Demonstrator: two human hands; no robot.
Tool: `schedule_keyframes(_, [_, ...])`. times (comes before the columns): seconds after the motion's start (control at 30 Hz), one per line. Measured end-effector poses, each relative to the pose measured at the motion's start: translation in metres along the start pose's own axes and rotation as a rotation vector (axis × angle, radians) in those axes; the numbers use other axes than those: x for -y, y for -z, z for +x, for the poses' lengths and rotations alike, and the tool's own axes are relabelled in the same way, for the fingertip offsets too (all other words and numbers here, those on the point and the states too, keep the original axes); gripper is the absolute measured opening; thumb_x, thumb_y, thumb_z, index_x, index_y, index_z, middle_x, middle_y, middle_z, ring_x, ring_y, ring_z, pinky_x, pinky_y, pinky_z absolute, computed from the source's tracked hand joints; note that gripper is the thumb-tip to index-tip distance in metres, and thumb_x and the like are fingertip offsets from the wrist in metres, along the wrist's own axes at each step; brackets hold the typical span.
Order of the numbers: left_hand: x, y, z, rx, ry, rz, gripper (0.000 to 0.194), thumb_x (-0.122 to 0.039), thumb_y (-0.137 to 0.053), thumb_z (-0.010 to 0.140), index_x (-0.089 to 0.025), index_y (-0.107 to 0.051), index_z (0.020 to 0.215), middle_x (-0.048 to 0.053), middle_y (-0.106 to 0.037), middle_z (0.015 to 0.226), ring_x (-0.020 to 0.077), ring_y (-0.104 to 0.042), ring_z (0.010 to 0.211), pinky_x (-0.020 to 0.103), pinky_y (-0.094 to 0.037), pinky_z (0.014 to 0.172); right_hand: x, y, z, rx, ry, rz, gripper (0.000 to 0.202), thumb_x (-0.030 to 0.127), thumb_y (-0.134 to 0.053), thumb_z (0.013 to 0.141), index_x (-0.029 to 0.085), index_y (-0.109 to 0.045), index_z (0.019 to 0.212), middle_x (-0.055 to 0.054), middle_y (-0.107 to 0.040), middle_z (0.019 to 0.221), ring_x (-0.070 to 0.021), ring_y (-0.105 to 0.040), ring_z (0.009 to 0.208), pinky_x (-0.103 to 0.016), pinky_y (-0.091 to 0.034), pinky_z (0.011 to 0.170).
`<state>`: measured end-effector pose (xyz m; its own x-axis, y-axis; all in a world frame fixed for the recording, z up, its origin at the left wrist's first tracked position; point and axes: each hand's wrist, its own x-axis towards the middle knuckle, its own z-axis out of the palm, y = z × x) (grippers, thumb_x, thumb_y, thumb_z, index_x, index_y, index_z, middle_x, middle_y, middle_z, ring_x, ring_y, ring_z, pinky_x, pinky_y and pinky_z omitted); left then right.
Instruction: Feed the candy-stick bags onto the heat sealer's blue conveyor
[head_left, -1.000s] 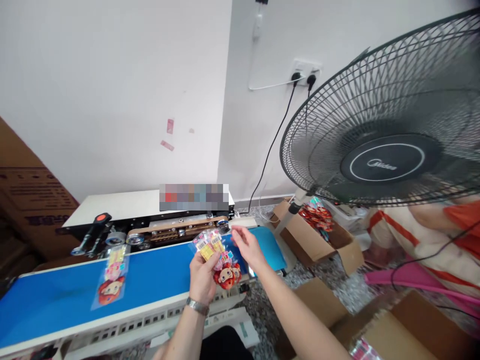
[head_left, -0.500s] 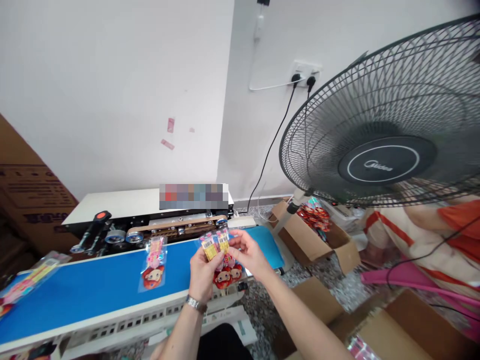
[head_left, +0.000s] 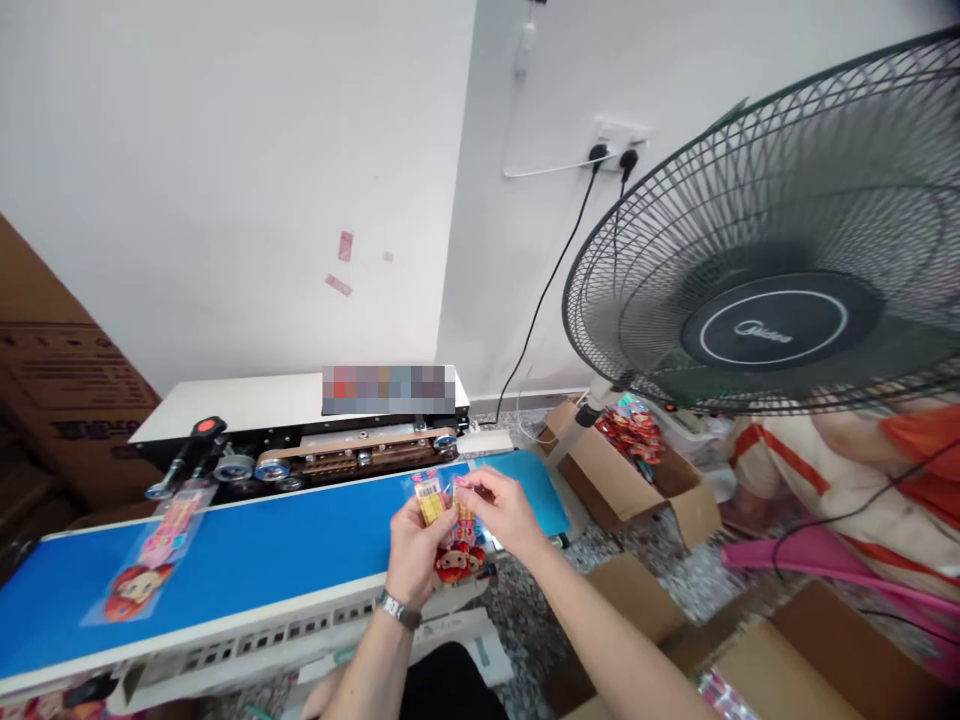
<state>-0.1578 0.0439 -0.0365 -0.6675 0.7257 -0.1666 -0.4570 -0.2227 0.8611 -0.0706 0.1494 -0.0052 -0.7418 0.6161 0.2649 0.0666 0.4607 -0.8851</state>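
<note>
Over the right part of a blue conveyor belt [head_left: 300, 550], my left hand [head_left: 412, 560] is closed on clear plastic packets [head_left: 453, 564] printed with a red-haired cartoon face. A yellow label with a barcode shows at the top of one. My right hand [head_left: 511, 515] pinches the upper edge of a packet beside it; its fingertips partly hide that edge. What is inside the packets I cannot make out. Farther left on the belt lies another such packet [head_left: 154, 560], its upper end close to the rollers of a white sealing machine [head_left: 240, 405].
A large floor fan [head_left: 765, 320] stands at the right. Below it, an open carton [head_left: 600, 490] holds red packets, and another open carton [head_left: 795, 650] stands nearer. A person's orange sleeve [head_left: 922, 450] shows behind the fan. Stacked cartons [head_left: 67, 390] stand at far left.
The packet on the belt has moved left, and the one formerly at far left is out of view. In my hands the packets have shifted slightly, with my right fingers now pinching one's top.
</note>
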Motion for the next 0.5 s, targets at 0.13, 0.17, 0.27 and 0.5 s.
schedule_keyframes(0.13, [-0.002,-0.002,0.0,0.012,0.004,-0.05,0.032,-0.025,-0.075,0.058,-0.014,-0.063,0.086,0.003,-0.067,0.076,0.0143,-0.06,0.065,0.027,-0.046,0.064,0.001,0.003,-0.001,-0.016,-0.048,0.133,0.023,0.033,-0.058,0.077,0.019,-0.062,0.095,-0.003,-0.062,0.087,-0.0144,-0.057,0.074,-0.025,-0.046,0.068])
schedule_keyframes(0.17, [-0.003,-0.002,0.0,0.006,0.0,-0.052,0.032,-0.025,-0.076,0.058,-0.014,-0.063,0.086,0.003,-0.067,0.077,0.0147,-0.06,0.065,0.028,-0.047,0.064,0.0,0.003,-0.001,-0.011,-0.06,0.128,0.021,0.034,-0.057,0.078,0.019,-0.062,0.091,-0.003,-0.062,0.083,-0.0142,-0.056,0.073,-0.025,-0.046,0.067])
schedule_keyframes(0.27, [-0.004,-0.004,0.0,-0.013,-0.005,-0.04,0.033,-0.025,-0.076,0.056,-0.014,-0.063,0.084,0.004,-0.068,0.079,0.0151,-0.061,0.066,0.028,-0.047,0.065,-0.004,0.002,-0.004,-0.017,-0.09,0.132,0.019,0.037,-0.055,0.079,0.019,-0.061,0.083,-0.002,-0.06,0.077,-0.0142,-0.056,0.072,-0.025,-0.046,0.066])
schedule_keyframes(0.5, [-0.002,-0.003,0.005,-0.124,0.025,-0.032,0.041,-0.027,-0.079,0.05,-0.013,-0.062,0.084,0.003,-0.067,0.073,0.0119,-0.059,0.06,0.025,-0.046,0.059,-0.022,-0.018,-0.014,-0.062,-0.234,0.366,0.026,0.04,-0.061,0.074,0.019,-0.054,0.087,-0.001,-0.06,0.078,-0.0148,-0.057,0.071,-0.024,-0.047,0.062])
